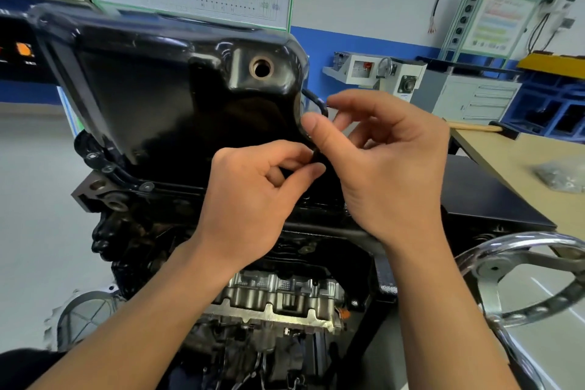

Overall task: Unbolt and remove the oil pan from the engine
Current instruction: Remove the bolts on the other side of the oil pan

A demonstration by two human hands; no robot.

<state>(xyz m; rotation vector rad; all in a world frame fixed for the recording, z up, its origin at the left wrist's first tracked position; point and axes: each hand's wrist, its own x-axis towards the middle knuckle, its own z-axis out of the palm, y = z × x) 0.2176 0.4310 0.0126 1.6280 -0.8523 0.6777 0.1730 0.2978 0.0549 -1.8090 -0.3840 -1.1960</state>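
Likely unbolting: left hand (253, 196) pinches small dark part (316, 156) at oil pan (158, 89) rim, right hand (389, 168) thumb on rim, grip unclear; next, work it free.

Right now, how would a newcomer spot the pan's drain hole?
Start at the glossy black oil pan topping the engine. On its raised boss, above the left hand and right hand pinching a black strip, sits the drain hole. It alone is a round brass-coloured ring; the rim bolts are small, grey.
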